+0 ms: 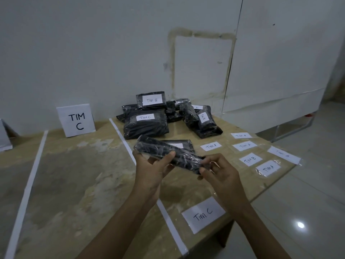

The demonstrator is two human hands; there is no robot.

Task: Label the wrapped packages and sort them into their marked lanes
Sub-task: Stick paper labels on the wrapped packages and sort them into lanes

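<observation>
Two forearms are reaching up from the bottom edge, and just to the right of the right wrist a "TIM C" label (203, 214) is lying face up on the table (84, 184), probably staged there to be stuck on next.

Above it, the left hand (149, 169) is gripping a black wrapped package (166, 152) from below, thumb (167, 156) curled over the top. The right hand (222, 174) is pinching the package's near end between curled fingers (207, 160). The package is hanging clear of the table, slanting up and away from the right fingertips. No label is showing on the side facing the camera, so the two-handed hold looks meant to steady it or turn it for labelling.

Right of the right fingers, loose labels (250, 159) are lying in rows, apart from one another, likely so each can be picked singly. Beyond the fingertips of both hands, a pile of packages (147, 124) is waiting, several already labelled. Far left of the left fingers, past a white tape line (122, 139), a standing "TIM C" sign (78, 120) is marking that lane, where this package would seem to belong once labelled.
</observation>
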